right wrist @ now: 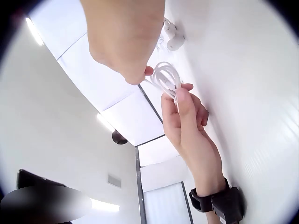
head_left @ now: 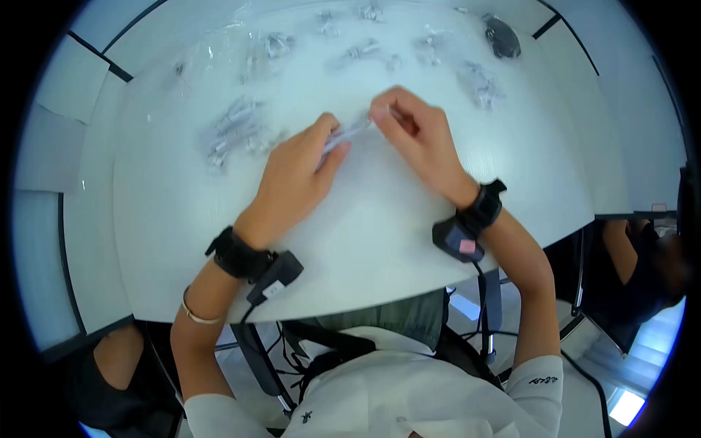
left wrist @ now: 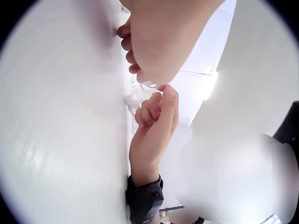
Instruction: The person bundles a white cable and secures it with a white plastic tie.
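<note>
A coiled white cable is between the two hands, above the white table. The left hand pinches the coil between thumb and fingers, as the right wrist view also shows. At the coil's other side, the right hand has thumb and index finger together on a thin part of it, the other fingers curled. In the left wrist view the right hand is below the left hand, with a small loop of the cable between them.
Bundles of white cables in clear plastic lie left of the hands. Several more bagged bundles are spread along the back of the white table. A dark object is at the back right. Other people sit at both sides.
</note>
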`<control>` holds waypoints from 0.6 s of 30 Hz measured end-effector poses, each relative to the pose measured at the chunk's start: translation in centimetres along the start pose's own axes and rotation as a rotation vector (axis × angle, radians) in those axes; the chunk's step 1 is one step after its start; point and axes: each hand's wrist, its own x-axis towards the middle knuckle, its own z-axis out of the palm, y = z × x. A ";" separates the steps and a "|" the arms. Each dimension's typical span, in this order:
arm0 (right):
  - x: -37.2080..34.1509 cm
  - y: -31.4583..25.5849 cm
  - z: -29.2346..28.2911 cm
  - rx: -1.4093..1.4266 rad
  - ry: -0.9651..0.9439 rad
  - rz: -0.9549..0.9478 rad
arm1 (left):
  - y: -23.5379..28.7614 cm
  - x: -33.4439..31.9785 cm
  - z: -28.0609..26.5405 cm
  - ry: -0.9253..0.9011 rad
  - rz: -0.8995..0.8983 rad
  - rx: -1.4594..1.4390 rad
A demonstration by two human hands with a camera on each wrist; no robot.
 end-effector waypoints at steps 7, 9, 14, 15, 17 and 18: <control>0.3 1.1 -0.3 -0.138 0.087 -0.056 | 0.7 0.0 -0.1 -0.044 -0.023 -0.022; 0.3 1.4 -0.3 -0.149 0.089 -0.047 | -0.5 -0.2 0.5 0.011 0.065 -0.056; 0.2 1.2 -0.4 -0.204 0.121 -0.013 | -2.0 0.3 0.8 -0.047 0.013 -0.236; 0.2 1.1 -0.4 -0.197 0.119 0.008 | -1.8 0.4 0.5 -0.045 -0.019 -0.258; 0.1 1.1 -1.0 -0.225 0.041 0.078 | -1.3 0.3 0.3 -0.006 -0.041 -0.411; 0.0 0.8 -1.2 -0.217 0.013 0.063 | -1.2 0.4 0.3 0.017 -0.073 -0.467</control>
